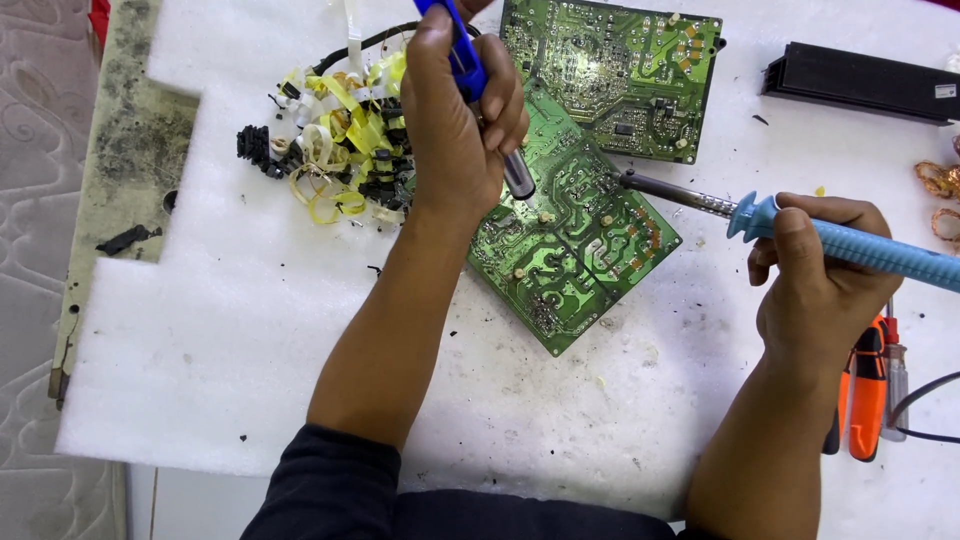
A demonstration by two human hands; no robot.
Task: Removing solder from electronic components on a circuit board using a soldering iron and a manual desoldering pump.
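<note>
1. Holding a blue desoldering pump (pixel 470 70), the left grip (pixel 455 120) is closed around it, over the green circuit board (pixel 565 250).
2. Right grip (pixel 815 270) closes around the blue soldering iron (pixel 850 245); its tip touches the board, left of this grip.

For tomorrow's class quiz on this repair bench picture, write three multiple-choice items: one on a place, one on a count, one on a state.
1. Where does the soldering iron tip rest?
A. on the lower circuit board
B. on the foam sheet
C. on the screwdriver

2. How many green circuit boards are there?
A. one
B. two
C. four

3. What is the left hand doing?
A. lying flat and empty
B. gripping a blue suction pump
C. holding tape

Answers: 1 A, the tip meets that board; 2 B, the second board lies above the first; 3 B, fingers wrap the pump.
</note>
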